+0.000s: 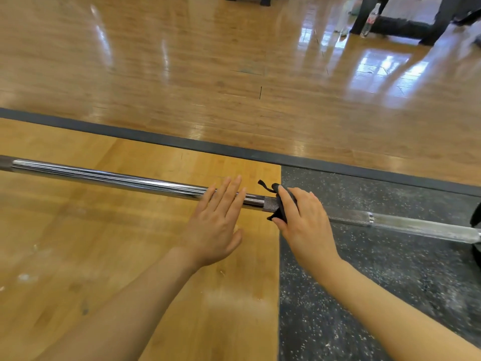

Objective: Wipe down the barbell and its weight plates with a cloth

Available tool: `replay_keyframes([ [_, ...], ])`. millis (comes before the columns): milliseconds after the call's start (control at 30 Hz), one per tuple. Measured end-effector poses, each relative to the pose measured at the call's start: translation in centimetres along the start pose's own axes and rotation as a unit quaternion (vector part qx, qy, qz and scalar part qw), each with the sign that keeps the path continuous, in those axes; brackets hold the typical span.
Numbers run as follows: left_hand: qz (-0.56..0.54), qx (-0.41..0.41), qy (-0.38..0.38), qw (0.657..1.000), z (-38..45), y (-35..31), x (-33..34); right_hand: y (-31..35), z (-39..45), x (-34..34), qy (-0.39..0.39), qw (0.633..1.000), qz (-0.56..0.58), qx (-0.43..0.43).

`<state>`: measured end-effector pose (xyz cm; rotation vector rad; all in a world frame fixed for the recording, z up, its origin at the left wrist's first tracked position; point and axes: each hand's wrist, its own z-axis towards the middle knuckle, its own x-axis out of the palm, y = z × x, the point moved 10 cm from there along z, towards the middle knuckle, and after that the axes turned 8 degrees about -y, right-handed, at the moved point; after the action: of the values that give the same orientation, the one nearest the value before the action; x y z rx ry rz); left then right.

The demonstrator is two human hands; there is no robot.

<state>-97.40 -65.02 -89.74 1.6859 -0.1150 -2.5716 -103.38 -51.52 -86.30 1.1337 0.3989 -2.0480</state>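
A chrome barbell (104, 177) lies low across the view from the left edge to the right edge. A black weight plate (476, 217) shows only as a sliver at the far right. My right hand (304, 217) holds a black cloth (282, 204) wrapped over the bar's knurled part, fingers curled round cloth and bar. My left hand (218, 220) rests on the smooth bar just left of the cloth, fingers straight and together.
The bar sits over a wooden platform (91, 243) with a speckled black rubber mat (390, 269) on the right. A dark border strip (182, 142) edges the platform. Beyond lie a glossy wood floor, a black equipment frame (406, 24) and a plastic bottle (371, 18).
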Motion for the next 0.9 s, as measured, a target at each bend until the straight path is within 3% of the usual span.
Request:
replay_keyframes([
  [233,-0.022,-0.080,0.007,0.997,0.8,2.1,-0.8,1.4,2.3,1.0,-0.004,1.000,0.016,0.007],
  [433,-0.016,-0.066,0.015,0.998,1.0,2.5,-0.3,1.2,3.2,1.1,0.021,0.997,-0.035,-0.058],
  [633,-0.015,-0.061,0.017,0.998,0.7,2.5,-0.3,-1.3,2.0,0.1,0.024,0.996,-0.051,-0.071],
  [900,-0.016,-0.055,0.022,0.998,0.0,2.2,-0.2,-8.6,-1.7,-2.3,0.048,0.998,-0.039,0.014],
])
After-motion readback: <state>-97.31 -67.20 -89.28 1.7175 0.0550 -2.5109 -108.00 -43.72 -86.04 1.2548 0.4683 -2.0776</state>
